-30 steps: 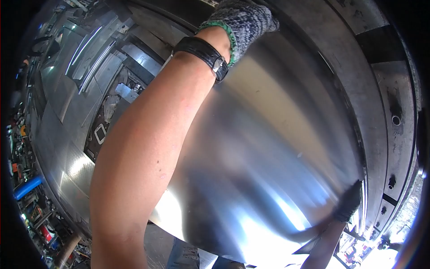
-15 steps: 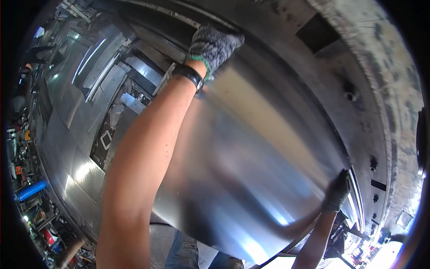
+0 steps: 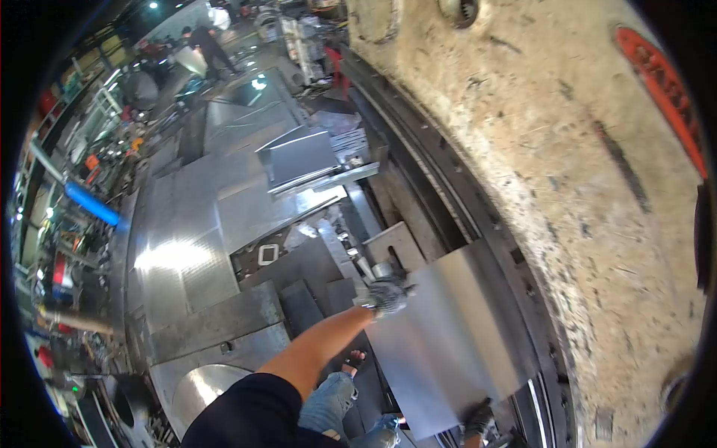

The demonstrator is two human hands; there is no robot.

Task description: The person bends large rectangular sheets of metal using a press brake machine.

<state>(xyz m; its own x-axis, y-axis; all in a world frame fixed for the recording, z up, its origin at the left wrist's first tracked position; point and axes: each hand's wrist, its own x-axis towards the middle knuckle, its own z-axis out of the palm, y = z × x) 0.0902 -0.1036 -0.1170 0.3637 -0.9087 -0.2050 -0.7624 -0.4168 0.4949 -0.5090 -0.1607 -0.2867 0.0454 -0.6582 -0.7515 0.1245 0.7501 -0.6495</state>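
Observation:
A large smooth metal sheet [image 3: 441, 336] lies at an angle against the edge of the big press-like machine. My left hand [image 3: 389, 294], in a grey knitted glove, is closed on its upper left edge. At the sheet's lower right corner my right hand [image 3: 478, 420], in a dark glove, grips the edge; its fingers are partly hidden. My legs in torn jeans [image 3: 328, 403] show below the left arm.
A worn cream machine body [image 3: 538, 149] with a red label rises on the right, with a dark slotted rail [image 3: 426, 164] along it. Flat metal plates [image 3: 179, 216] and offcuts cover the floor at left. Far off, a person [image 3: 209, 52] stands among equipment.
My view has swung up and left, bringing the shop floor and the machine's face into sight. The sheet now sits lower in view, with both hands still on its edges.

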